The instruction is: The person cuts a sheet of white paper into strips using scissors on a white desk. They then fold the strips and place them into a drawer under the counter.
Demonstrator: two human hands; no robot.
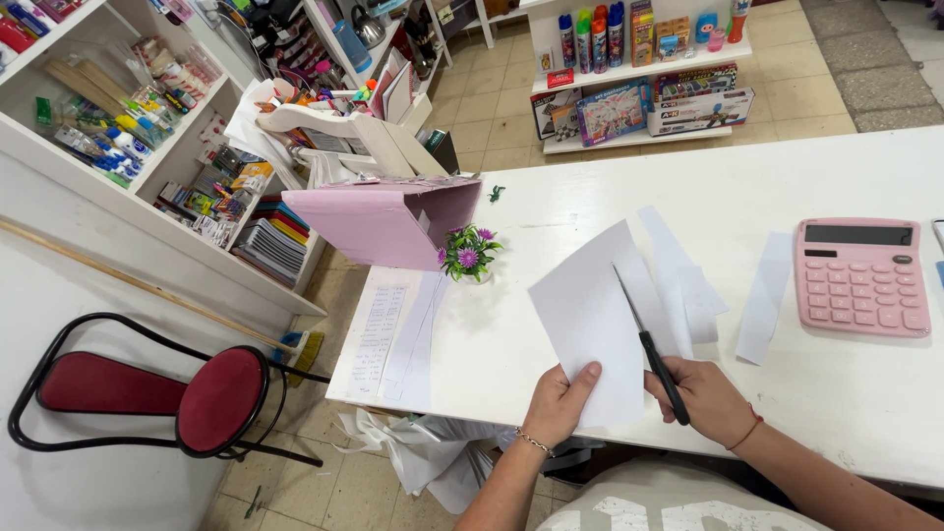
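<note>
At the near edge of a white table (pixel 610 187), the left hand (pixel 559 403) pinches the bottom of a white paper sheet (pixel 588 324), thumb on top, while the right hand (pixel 710 398) grips black-handled scissors (pixel 651 344), blades slicing up into the sheet. Cut paper strips (pixel 688 280) lie just right; a pink calculator (pixel 860 275) sits far right, a small flower pot (pixel 468 254) left.

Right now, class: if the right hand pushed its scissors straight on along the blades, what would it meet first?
The right hand drives the scissors up and left through the white sheet; beyond its edge, bare white table, apparently.
</note>
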